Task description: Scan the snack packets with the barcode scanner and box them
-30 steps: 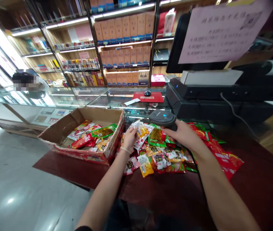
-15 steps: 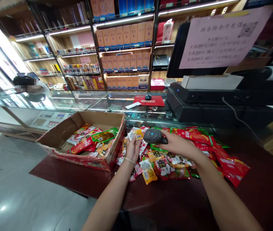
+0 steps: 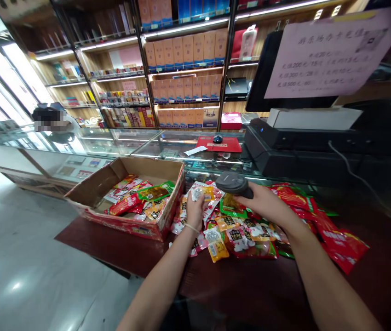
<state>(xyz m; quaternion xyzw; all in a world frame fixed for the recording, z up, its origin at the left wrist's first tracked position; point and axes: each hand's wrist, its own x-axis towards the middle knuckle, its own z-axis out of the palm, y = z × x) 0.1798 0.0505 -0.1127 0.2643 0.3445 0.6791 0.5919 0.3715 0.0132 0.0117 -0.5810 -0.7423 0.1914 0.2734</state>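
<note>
Two hands full | my left hand [image 3: 194, 216] pinches a yellow-and-white packet [image 3: 208, 193] | my right hand [image 3: 264, 202] wraps round the scanner [image 3: 232, 183], its head near that packet | packet over the pile [image 3: 245, 232], perhaps touching it, hard to tell | box [image 3: 126, 225] left of the pile.

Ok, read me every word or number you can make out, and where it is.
"游乐场办卡充值": top of the pink sign
"200元/15": same sign
"300元/28": same sign
"500元/60": same sign
Rest of the sign: too blurred.
Packets, scanner, shelf boxes, cardboard box: print too small or blurred to read.
</note>
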